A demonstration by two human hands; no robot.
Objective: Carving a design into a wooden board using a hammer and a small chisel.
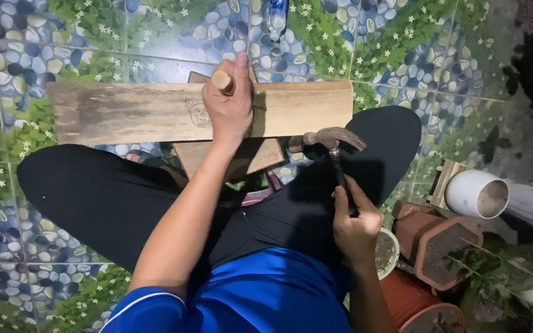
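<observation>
- The left hand (229,102) is clenched around a wooden-handled tool (221,80), upright on the plank (131,111) over the knees; the plank looks stiff and light.
- The right hand (354,219) grasps the claw hammer (331,140) low on its handle; the head is heavy.

Open tiled floor (44,55) lay to the left of and beyond the long wooden board (124,111), with only a plastic bottle (277,15) standing at the far edge. The person's black-clad legs (94,197) closed off the near side, left and right of the board. On the right, room was tight: a white pipe (479,192), hexagonal clay pots (445,243) and a round pot (414,305) crowded just beside the right hand (356,222) gripping the hammer (331,140).
</observation>
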